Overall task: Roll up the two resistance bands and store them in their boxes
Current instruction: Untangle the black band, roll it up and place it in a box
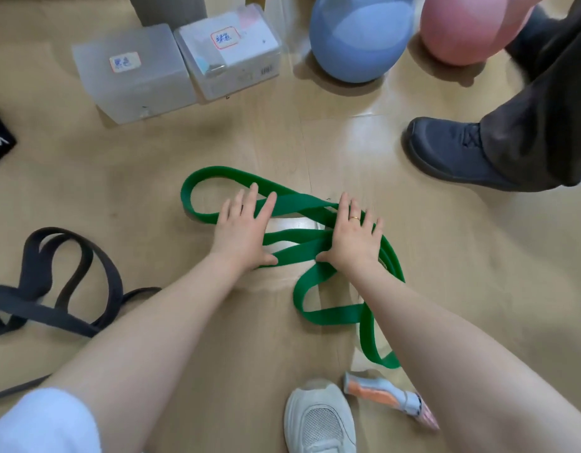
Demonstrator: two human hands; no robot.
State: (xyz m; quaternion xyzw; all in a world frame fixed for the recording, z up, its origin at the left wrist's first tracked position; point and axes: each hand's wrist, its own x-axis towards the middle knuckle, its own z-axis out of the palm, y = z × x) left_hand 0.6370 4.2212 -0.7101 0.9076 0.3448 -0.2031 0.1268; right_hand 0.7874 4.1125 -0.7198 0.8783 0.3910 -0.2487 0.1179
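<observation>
Pressing flat on the green band (295, 207), both hands lie with fingers straight and spread: the left hand (245, 232) covers the strands toward the far loop, and the right hand (356, 235), which wears a ring, covers the place where several strands cross. Neither hand curls round anything. The green band sprawls in loose, twisted loops on the floor (151, 191) in front of the person, one tail running back toward a white shoe (318, 420). The black band (70, 282) lies in its own tangle to the left, well apart and untouched.

Both bands look like soft, flat rubbery straps: light, limp, likely springy enough to uncoil if let go. A sensible hold would be at one folded end, with the strands laid flat on each other first, then rolled tight while one hand keeps tension.

Two translucent boxes (135, 73) with lids on and handwritten labels stand side by side at the far edge, the right one (233, 50) touching its neighbour. The floor is smooth, pale wood-look flooring with a sheen, so the band may slide as it is rolled. A blue ball (357, 40) and a pink ball (468, 27) sit beyond, and another person's dark shoe (452, 152) stands near on the right.
</observation>
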